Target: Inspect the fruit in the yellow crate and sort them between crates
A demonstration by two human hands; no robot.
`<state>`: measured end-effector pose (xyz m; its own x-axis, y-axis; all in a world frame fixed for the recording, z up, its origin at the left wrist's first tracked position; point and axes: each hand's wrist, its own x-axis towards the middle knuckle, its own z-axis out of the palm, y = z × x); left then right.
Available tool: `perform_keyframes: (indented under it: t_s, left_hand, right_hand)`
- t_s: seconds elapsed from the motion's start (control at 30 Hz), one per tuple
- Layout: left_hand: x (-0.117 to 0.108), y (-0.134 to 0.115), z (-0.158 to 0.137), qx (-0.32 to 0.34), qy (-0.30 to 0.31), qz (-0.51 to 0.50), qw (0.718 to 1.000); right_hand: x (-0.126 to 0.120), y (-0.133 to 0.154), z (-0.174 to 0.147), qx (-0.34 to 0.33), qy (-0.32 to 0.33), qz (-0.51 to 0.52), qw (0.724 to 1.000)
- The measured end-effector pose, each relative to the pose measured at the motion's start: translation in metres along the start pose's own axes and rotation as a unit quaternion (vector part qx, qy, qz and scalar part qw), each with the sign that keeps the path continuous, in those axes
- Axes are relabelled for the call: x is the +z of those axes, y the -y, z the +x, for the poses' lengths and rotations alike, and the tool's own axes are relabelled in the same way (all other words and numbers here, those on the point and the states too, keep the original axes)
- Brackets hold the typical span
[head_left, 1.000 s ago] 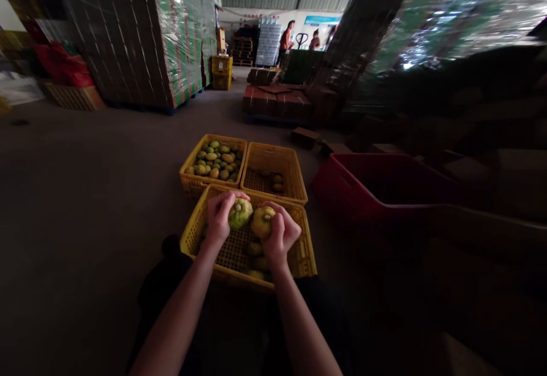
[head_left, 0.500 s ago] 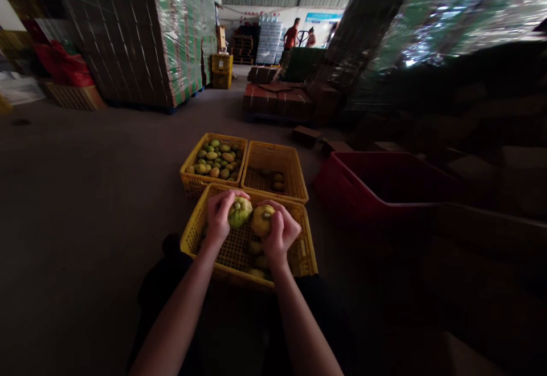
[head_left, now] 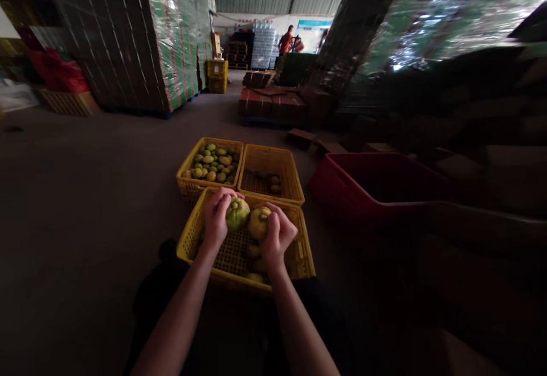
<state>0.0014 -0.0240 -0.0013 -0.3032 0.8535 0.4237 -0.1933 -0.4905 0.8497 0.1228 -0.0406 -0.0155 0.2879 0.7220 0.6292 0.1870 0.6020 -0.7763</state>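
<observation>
My left hand [head_left: 217, 217] is closed around a round, lumpy green fruit [head_left: 237, 215] with a stem end facing me. In my right hand [head_left: 277, 233] is a similar yellowish fruit [head_left: 258, 224], with the thumb lying along its side. The two fruits are close together, above a yellow plastic crate [head_left: 184, 239] with a perforated floor. Several more fruits [head_left: 253, 250] lie in that crate, partly hidden by my right hand and forearm. The exact kind of fruit is unclear in the dim light.
Behind are a yellow crate full of green and yellow fruits [head_left: 208, 160] and another crate [head_left: 273, 162] with a few. A red bin [head_left: 342, 179] stands at right. Wrapped pallet stacks [head_left: 171, 40] and flat cartons [head_left: 273, 105] lie beyond; people [head_left: 285, 41] are far back.
The view has shifted slightly, so the crates and hands appear a little lower and further left. Both hands keep the same hold on their fruits. A person far back has changed posture.
</observation>
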Motion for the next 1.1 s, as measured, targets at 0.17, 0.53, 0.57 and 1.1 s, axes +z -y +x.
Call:
perform_keyframes:
  t_s: [0.17,0.53,0.57,1.1]
  left_hand:
    - [-0.003,-0.001,0.002,0.004,0.014,0.05,0.999]
    - [-0.003,0.004,0.002,-0.075,0.04,0.022,0.996]
    - [-0.002,0.006,0.002,-0.083,0.021,0.018,0.996]
    - [0.005,0.026,0.011,-0.231,-0.231,-0.015,0.945]
  right_hand:
    - [0.0,-0.003,-0.001,0.006,0.001,0.01,1.0]
    - [-0.002,-0.004,0.001,0.02,-0.014,-0.004,1.0]
    - [-0.001,-0.003,0.001,0.033,-0.021,0.007,0.999]
    - [0.017,-0.008,0.01,0.327,-0.14,0.125,0.926]
